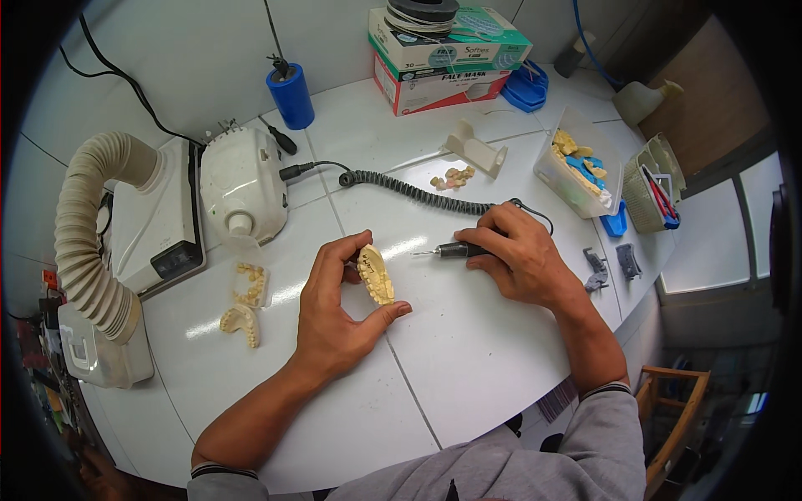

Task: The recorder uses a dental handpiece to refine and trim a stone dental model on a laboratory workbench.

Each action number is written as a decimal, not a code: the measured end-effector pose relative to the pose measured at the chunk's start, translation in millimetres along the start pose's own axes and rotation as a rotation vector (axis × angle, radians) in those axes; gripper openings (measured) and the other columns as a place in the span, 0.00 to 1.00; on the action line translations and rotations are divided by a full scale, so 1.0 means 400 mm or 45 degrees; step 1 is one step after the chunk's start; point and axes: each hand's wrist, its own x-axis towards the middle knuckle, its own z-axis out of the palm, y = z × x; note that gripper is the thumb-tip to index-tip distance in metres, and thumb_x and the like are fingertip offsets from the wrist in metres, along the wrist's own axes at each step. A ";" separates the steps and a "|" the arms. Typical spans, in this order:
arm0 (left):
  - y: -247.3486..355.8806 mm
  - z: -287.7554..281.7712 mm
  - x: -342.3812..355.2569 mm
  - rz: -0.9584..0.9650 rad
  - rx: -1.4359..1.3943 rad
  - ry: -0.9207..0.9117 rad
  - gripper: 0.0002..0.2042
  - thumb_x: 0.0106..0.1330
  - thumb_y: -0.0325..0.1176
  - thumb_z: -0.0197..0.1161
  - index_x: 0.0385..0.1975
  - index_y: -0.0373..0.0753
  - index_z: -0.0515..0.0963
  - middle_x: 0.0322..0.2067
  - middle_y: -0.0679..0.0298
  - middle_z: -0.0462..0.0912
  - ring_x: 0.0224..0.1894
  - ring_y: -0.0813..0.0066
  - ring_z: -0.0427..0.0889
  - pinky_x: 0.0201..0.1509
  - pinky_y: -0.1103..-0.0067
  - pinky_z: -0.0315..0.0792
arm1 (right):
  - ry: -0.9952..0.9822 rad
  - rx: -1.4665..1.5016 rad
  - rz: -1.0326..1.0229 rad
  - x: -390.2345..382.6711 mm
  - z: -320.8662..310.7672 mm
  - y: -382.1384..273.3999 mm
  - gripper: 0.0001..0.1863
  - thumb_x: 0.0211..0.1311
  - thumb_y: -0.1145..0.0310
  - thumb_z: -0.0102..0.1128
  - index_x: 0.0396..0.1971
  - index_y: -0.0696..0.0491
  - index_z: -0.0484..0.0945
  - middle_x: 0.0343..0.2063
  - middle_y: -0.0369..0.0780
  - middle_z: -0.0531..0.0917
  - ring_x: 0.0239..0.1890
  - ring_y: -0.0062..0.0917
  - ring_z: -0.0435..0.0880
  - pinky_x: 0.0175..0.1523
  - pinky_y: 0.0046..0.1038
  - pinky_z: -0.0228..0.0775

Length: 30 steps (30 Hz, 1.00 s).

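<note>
A yellow plaster dental model with dark handwriting on it stands on edge in my left hand, gripped between thumb and fingers above the white tiled table. My right hand is closed around a black rotary handpiece. The thin metal bur at its tip points left toward the model, a short gap away from it. From the handpiece a black coiled cord runs back to the left. Another yellow dental model lies left of my left hand, beside a clear piece with yellowish teeth.
A white machine with a ribbed hose and a white unit stand left. Mask boxes and a blue cylinder are at the back. Small tooth-coloured pieces lie mid-table. Right are a plastic tub of plaster pieces and a basket.
</note>
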 end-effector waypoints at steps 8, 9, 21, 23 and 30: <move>0.014 0.007 0.004 0.033 0.003 0.013 0.49 0.54 0.33 0.93 0.77 0.30 0.73 0.64 0.51 0.78 0.60 0.63 0.85 0.66 0.69 0.83 | 0.011 0.036 -0.016 0.004 0.015 -0.041 0.19 0.70 0.66 0.78 0.58 0.50 0.87 0.41 0.39 0.82 0.34 0.32 0.86 0.37 0.37 0.78; 0.014 0.009 0.004 0.030 -0.002 0.014 0.50 0.54 0.34 0.93 0.77 0.30 0.73 0.63 0.51 0.78 0.60 0.63 0.85 0.66 0.69 0.83 | 0.002 0.026 -0.021 0.003 0.018 -0.040 0.19 0.71 0.64 0.78 0.58 0.49 0.87 0.41 0.39 0.82 0.33 0.32 0.86 0.36 0.36 0.78; 0.015 0.001 0.003 0.069 0.066 -0.012 0.45 0.56 0.40 0.92 0.73 0.29 0.77 0.61 0.49 0.80 0.60 0.55 0.87 0.66 0.66 0.86 | 0.064 -0.094 -0.171 0.019 0.044 -0.066 0.16 0.70 0.58 0.80 0.52 0.47 0.90 0.33 0.34 0.80 0.31 0.27 0.85 0.32 0.33 0.74; 0.016 -0.002 0.004 0.071 0.067 -0.012 0.44 0.57 0.39 0.92 0.73 0.29 0.77 0.60 0.48 0.80 0.60 0.55 0.87 0.66 0.65 0.85 | 0.063 -0.121 -0.193 0.021 0.046 -0.068 0.16 0.70 0.58 0.80 0.52 0.47 0.90 0.32 0.34 0.79 0.32 0.27 0.85 0.32 0.33 0.74; 0.019 -0.001 0.006 0.065 0.059 0.000 0.43 0.56 0.30 0.89 0.74 0.32 0.77 0.62 0.49 0.81 0.63 0.57 0.87 0.69 0.66 0.83 | 0.038 -0.112 -0.126 0.019 0.044 -0.072 0.15 0.71 0.57 0.79 0.52 0.47 0.90 0.32 0.34 0.79 0.31 0.27 0.84 0.31 0.33 0.73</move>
